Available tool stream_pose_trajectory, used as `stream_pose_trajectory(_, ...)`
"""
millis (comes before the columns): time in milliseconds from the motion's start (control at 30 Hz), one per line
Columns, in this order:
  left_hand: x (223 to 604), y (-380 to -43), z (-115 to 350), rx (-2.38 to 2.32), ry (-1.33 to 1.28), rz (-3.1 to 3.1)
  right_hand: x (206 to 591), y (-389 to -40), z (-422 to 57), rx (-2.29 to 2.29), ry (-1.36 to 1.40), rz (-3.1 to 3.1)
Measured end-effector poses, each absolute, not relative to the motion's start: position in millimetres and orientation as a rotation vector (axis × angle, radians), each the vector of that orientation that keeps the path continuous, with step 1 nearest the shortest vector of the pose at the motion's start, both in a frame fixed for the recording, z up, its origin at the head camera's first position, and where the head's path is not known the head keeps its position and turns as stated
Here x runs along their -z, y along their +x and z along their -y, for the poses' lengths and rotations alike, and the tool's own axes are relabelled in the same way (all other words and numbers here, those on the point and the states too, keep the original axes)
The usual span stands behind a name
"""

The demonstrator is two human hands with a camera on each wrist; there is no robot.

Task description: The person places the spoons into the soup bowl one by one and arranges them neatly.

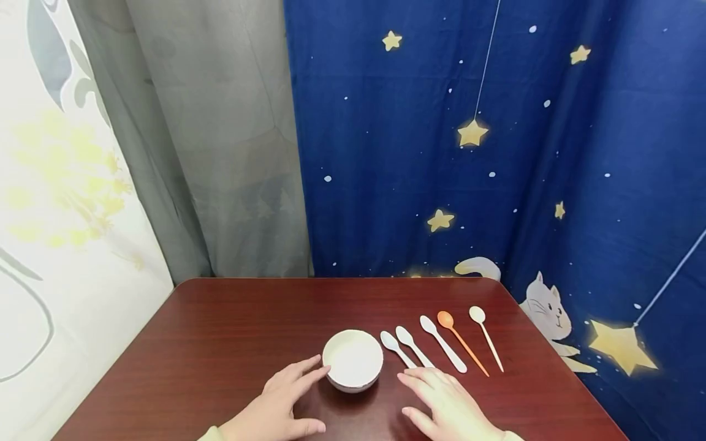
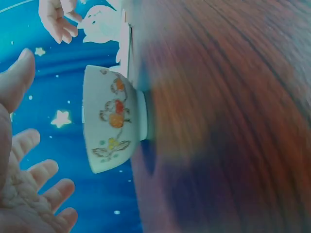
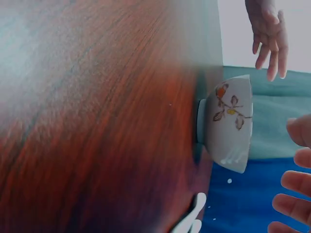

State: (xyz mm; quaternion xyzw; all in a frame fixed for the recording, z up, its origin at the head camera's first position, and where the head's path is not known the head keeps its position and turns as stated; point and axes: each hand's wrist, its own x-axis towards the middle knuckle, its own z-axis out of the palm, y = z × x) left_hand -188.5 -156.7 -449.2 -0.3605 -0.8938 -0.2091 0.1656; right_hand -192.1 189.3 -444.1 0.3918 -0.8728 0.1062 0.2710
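Left wrist: bowl (image 2: 109, 126) with coloured print; head: plain white inside.

There are one bowl (image 1: 352, 358), five spoons (image 1: 444, 344) and one table (image 1: 248, 324).

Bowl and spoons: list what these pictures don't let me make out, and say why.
Head view: handle ends of the two leftmost spoons, covered by the right grip.
Right wrist view: the rest of those spoons, cut off by the bottom edge.
Both wrist views: the inside of the bowl, behind its own wall.
All views: the bowl's underside, hidden against the table.
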Motion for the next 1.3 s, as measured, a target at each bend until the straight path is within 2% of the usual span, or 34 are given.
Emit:
stream_pose_trajectory(167, 461, -197, 146, 1.023, -0.764, 2.65, 460, -198, -184, -0.391, 0.853, 2.347)
stream_pose_trajectory(467, 474, -223, 130, 1.31, -0.545, 2.681, 479, -213, -180, -0.597, 0.532, 2.387)
stream_pose_trajectory(667, 480, -234, 125, 1.373, -0.502, 2.662, 485, -222, -177, -0.689, 0.364, 2.464)
stream_pose_trajectory(1300, 489, -248, 119, 1.4, -0.562, 2.73, 495, -244, -169, -0.782, 0.1, 2.593)
